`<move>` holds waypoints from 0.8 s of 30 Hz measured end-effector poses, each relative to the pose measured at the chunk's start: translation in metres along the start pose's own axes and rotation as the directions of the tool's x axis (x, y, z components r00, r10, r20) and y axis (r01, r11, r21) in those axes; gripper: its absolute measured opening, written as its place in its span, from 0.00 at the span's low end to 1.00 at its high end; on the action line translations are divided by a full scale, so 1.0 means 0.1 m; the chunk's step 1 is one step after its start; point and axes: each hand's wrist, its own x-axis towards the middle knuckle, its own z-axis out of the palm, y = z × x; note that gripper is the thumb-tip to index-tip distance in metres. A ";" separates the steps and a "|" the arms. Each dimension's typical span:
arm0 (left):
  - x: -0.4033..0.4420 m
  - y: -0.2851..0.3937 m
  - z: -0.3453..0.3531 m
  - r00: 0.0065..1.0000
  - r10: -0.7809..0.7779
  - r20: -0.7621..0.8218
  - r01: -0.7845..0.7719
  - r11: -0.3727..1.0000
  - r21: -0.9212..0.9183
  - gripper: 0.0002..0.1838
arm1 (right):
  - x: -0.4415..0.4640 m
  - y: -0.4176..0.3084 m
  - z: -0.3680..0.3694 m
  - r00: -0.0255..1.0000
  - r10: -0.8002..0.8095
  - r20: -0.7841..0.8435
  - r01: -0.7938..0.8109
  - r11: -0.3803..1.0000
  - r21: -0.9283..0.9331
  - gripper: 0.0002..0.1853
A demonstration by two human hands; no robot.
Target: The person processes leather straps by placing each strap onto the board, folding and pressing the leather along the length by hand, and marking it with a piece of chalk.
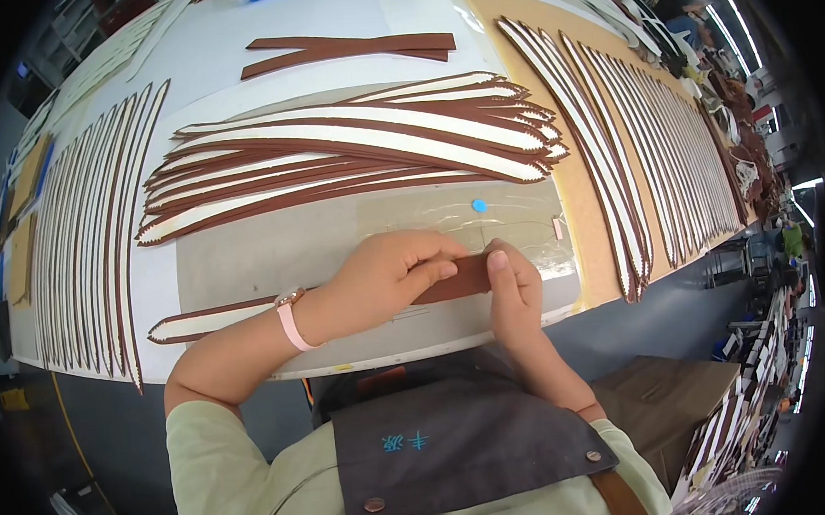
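- Head view: a brown strip (467, 279) is held over the near edge of the grey mat (238, 270), between the two hands and close to the body, probably so both thumbs can bear on it
- A white-faced strip (217, 321) runs out under the left wrist; whether it is one piece with the brown part is hidden by the hand
- Beyond lies a loose pile of strips (353, 150), within reach, perhaps for easy picking; upright rows flank it, the left row (94, 235) and right row (675, 145) seemingly spread to keep pieces separate
- Left hand (386, 272): fingers curled and nearly together, thumb laid along the brown face, clamped on it, some fingertips out of sight
- Right hand (517, 294): thumb pressed on the strip's right end, fingers folded behind, no gap showing beyond the strip's thickness
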 end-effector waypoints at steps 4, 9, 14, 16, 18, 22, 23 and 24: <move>-0.02 0.00 0.03 0.998 0.054 0.009 -0.055 0.990 0.133 0.12 | 0.04 -0.07 -0.07 0.999 -0.039 0.035 0.043 0.993 -0.108 0.20; -0.03 0.08 0.04 0.992 0.109 -0.055 -0.094 0.970 0.223 0.13 | 0.12 -0.04 -0.07 0.967 0.232 -0.103 -0.194 0.938 0.287 0.20; 0.03 0.06 -0.05 0.987 -0.159 -0.018 0.159 0.987 0.025 0.15 | 0.11 0.07 -0.20 0.966 0.253 0.043 -0.250 0.889 0.383 0.18; 0.03 0.03 -0.05 0.985 -0.172 -0.005 0.172 0.985 0.000 0.16 | 0.07 0.05 -0.21 0.956 0.276 0.103 -0.295 0.894 0.337 0.17; 0.03 0.02 -0.02 0.990 -0.135 0.027 0.135 0.991 0.015 0.19 | 0.05 0.04 -0.20 0.955 0.281 0.096 -0.297 0.902 0.313 0.17; -0.05 -0.01 0.07 0.949 0.315 0.027 -0.249 0.691 0.679 0.27 | 0.08 0.01 -0.16 0.940 0.337 0.046 -0.328 0.862 0.387 0.16; -0.06 -0.08 0.10 0.939 0.344 0.034 -0.259 0.636 0.727 0.28 | 0.09 0.00 -0.16 0.927 0.372 0.058 -0.360 0.831 0.425 0.16; -0.06 -0.12 0.11 0.928 0.371 0.042 -0.266 0.578 0.772 0.30 | 0.09 0.06 -0.18 0.933 0.351 0.074 -0.351 0.851 0.392 0.15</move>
